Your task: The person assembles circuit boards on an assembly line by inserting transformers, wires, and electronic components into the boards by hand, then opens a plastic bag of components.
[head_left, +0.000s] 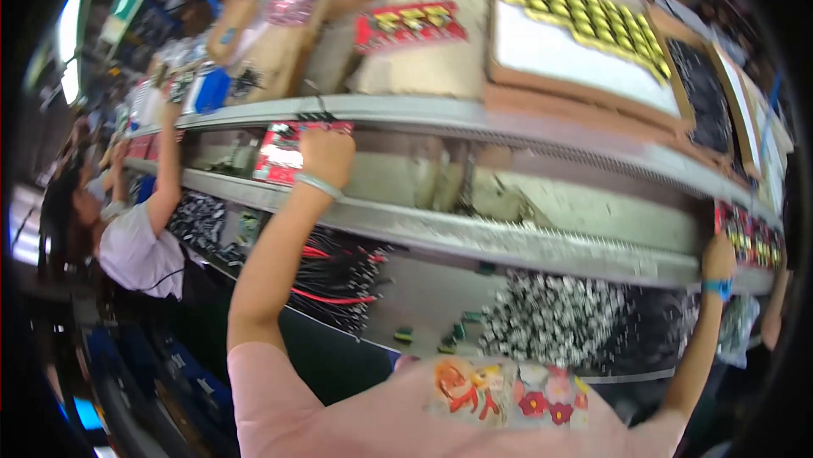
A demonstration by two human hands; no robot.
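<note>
My left hand point(329, 157), a pale band at its wrist, reaches over the conveyor track. Its fingers are curled at the right part of a red circuit board panel point(279, 151) with dark and white parts on it. The back of the hand hides the fingertips. Far out to the right, my right hand point(720, 256), with a blue wristband, is closed on the near left edge of another red circuit board panel point(749, 236), which carries yellow and dark parts.
Beyond the track, a tray of yellow round parts point(584, 22) and a red panel point(411, 24) lie on cardboard. On the near side are black and red wires point(339, 280) and a heap of small white-and-black parts point(550, 314). A co-worker point(140, 242) reaches over the line at left.
</note>
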